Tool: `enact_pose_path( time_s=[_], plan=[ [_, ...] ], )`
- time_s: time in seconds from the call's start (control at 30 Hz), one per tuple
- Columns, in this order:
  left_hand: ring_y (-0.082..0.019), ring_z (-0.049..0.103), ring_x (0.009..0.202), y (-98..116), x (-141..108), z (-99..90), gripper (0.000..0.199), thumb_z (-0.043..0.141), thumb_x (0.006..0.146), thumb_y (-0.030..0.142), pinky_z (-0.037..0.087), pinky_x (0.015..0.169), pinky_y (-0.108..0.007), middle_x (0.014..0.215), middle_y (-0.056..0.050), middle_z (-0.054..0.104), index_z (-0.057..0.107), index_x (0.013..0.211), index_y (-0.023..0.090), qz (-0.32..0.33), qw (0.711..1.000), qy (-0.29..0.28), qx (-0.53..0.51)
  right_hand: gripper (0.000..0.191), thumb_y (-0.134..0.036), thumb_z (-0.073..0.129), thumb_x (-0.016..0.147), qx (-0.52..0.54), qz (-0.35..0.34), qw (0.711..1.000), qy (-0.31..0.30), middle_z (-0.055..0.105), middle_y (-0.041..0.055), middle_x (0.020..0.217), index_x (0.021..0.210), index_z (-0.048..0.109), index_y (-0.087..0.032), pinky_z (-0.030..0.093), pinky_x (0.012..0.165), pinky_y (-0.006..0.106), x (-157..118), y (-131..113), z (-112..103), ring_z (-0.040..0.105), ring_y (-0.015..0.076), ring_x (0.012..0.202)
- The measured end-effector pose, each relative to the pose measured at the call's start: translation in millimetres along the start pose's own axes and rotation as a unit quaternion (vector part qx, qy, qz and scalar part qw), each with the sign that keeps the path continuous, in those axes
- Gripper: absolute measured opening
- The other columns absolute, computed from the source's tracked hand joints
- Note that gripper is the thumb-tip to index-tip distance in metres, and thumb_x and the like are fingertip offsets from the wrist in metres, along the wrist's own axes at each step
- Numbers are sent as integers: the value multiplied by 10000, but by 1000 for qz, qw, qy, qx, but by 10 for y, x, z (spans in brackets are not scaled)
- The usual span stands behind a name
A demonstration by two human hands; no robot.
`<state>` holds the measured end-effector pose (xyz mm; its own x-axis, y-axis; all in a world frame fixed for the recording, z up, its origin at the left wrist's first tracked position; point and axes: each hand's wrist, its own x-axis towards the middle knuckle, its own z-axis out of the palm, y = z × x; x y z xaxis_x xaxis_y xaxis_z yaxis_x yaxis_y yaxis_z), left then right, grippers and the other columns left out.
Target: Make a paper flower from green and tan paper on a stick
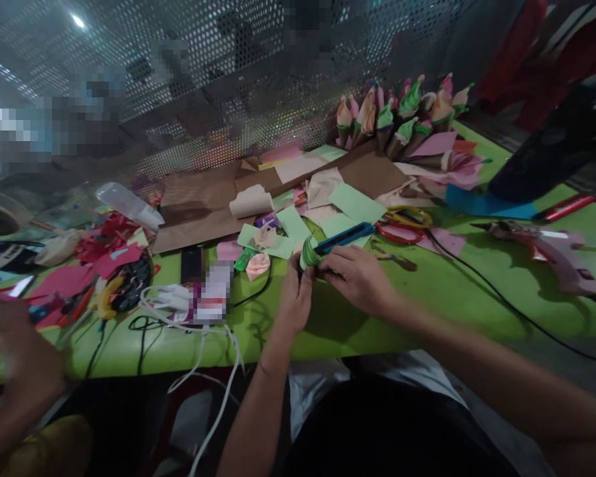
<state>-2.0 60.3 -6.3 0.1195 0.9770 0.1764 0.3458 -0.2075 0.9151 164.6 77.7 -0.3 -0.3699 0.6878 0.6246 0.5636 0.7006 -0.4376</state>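
right in the middle of the green table (442,298), the left hand (297,295) has its fingers closed around a green swirled piece (308,254), held upright near the front edge! in comes the right hand (355,275) from the other side, fingers bent, tips up against the piece, though whether they actually pinch it is too hidden to tell. a long blue tool (345,237) slants across just above the right knuckles, its near end right beside the swirl, and i can't tell whether it's gripped. just beyond, pale green paper (357,203) lies flat, with yellow and red scissors (402,228) to the right and a pink glue gun (559,255) well over at the right side. up at the back, a whole crowd of swirled cones (402,119) in green, peach and pink! to the left of the hands sit a small pink swirl (257,266), white cables (179,298) and a clear bottle (129,204) on its side, and at the far left, another person's hand (22,344), blurred, fingers unclear.
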Motion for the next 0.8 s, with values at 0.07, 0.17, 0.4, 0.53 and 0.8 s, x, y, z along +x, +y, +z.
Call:
enact_pose_path(
  time_s=[0.07, 0.17, 0.4, 0.53, 0.8],
  plan=[
    [-223, 548, 1289, -4, -7, 5, 537, 383, 989, 588, 402, 1123, -367, 1364, -133, 588, 464, 1341, 191, -6, 1000, 7, 3, 147, -106, 597, 896, 5, 1, 1000, 2, 650, 41, 782, 809, 672, -198, 371, 669, 302, -2, 5, 12, 587, 188, 743],
    [-224, 543, 1304, -3, -10, 10, 531, 375, 994, 582, 395, 1135, -371, 1367, -124, 594, 488, 1341, 196, -3, 1000, 7, -3, 146, -96, 605, 887, 9, 1, 1000, 5, 645, 38, 778, 800, 669, -194, 373, 673, 298, -7, 12, 23, 582, 183, 735],
    [-238, 503, 1362, -13, -20, 16, 529, 427, 982, 568, 352, 1186, -403, 1414, -120, 570, 492, 1360, 204, -26, 999, 23, -30, 152, -91, 599, 894, 2, -12, 1000, 8, 657, 35, 774, 807, 668, -194, 392, 658, 288, -3, -15, 2, 595, 182, 730],
    [-238, 564, 1282, -4, -24, 20, 465, 399, 1005, 518, 410, 1141, -410, 1343, -117, 620, 531, 1314, 197, -15, 999, 6, -38, 169, -72, 580, 899, -2, -19, 1000, 15, 659, 40, 765, 813, 666, -189, 412, 652, 288, -4, -24, -6, 604, 184, 720],
    [-233, 492, 1375, -23, -14, 34, 507, 407, 998, 528, 338, 1198, -399, 1456, -124, 548, 499, 1370, 196, -18, 999, 1, -47, 175, -76, 570, 899, 9, -10, 1000, 5, 657, 45, 767, 807, 673, -184, 414, 644, 292, -3, -26, -25, 592, 186, 715]
  ],
)
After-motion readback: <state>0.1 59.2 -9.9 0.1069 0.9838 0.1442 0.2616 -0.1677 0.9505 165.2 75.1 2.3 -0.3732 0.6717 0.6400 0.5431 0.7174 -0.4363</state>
